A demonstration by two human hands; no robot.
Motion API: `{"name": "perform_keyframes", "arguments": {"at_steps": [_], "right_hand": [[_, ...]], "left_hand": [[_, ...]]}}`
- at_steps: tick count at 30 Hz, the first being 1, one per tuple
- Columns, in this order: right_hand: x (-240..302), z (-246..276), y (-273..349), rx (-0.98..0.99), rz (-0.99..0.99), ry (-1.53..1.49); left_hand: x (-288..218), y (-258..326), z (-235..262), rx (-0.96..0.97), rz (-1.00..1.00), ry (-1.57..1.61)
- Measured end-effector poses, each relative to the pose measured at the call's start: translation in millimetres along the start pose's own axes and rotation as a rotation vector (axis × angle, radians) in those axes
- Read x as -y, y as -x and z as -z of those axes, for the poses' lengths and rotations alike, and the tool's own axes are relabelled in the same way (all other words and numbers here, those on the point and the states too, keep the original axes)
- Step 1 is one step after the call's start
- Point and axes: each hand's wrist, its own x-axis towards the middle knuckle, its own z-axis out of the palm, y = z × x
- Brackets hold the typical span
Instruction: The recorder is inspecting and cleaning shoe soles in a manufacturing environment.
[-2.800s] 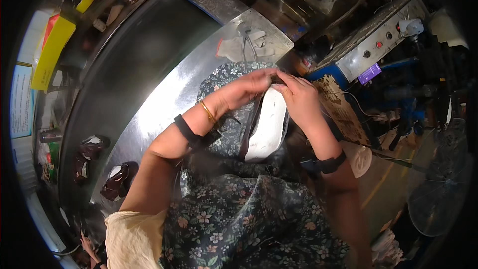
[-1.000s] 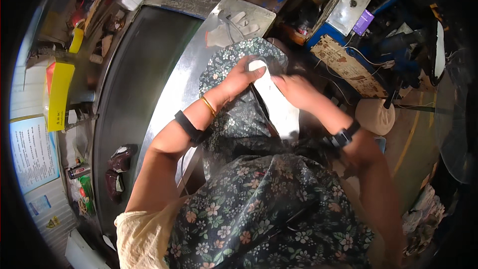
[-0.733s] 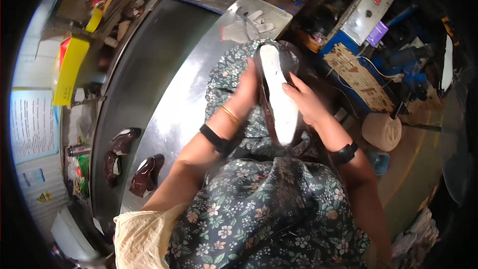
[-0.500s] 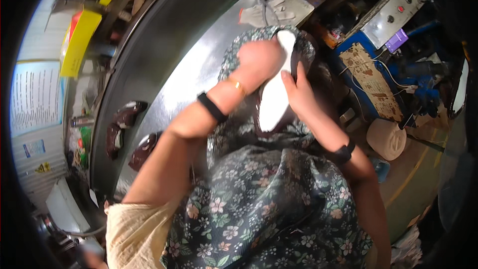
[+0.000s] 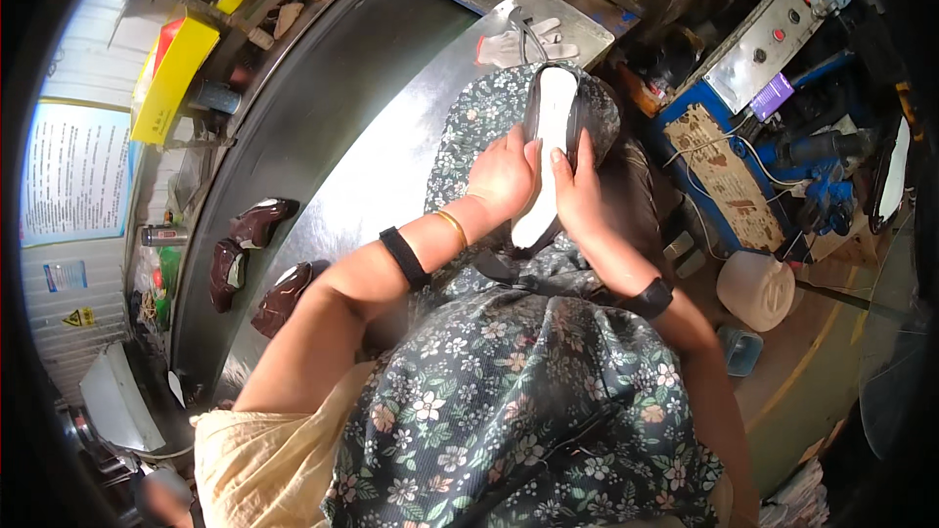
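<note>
The left hand (image 5: 505, 174) and right hand (image 5: 579, 196) clasped a glossy dark-brown leather-like shoe (image 5: 555, 117); its long white flat underside (image 5: 549, 145) seemed fitted, yet bare.

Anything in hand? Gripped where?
A dark shoe, white underside up, held around its midsection: left hand at its left edge, right hand at its right.

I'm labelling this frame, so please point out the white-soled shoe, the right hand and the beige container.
White-soled shoe (image 5: 555, 132): head view, on its sole.
Right hand (image 5: 579, 195): head view, on its back.
Beige container (image 5: 747, 290): head view, on its body.
</note>
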Motion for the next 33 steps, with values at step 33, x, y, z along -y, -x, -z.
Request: {"name": "perform_keyframes", "arguments": {"at_steps": [33], "right_hand": [[42, -48, -229, 0.382, 0.243, 1.188]], "left_hand": [[-37, -18, -13, 1.114, -0.365, 0.355]]}}
